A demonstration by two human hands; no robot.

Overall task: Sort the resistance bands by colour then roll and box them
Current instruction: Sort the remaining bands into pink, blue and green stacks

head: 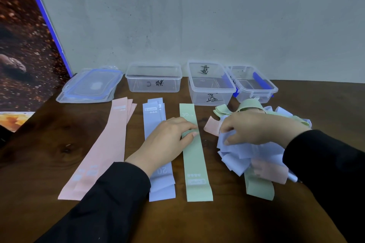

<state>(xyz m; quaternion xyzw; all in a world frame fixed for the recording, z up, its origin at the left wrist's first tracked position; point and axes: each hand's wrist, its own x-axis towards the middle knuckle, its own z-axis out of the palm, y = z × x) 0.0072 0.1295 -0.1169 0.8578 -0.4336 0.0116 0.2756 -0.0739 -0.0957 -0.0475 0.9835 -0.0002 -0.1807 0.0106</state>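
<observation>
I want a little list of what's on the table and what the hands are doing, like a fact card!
Sorted rows: flat pink bands, flat lilac-blue bands, one flat green band
Unsorted: mixed heap of bands
Boxes: three clear plastic boxes, all with no bands in them
Lids: stacked clear lids
Left hand: fingers rest on the green band
Right hand: grips a lilac-blue band in the heap
Rolled yet: none
</observation>
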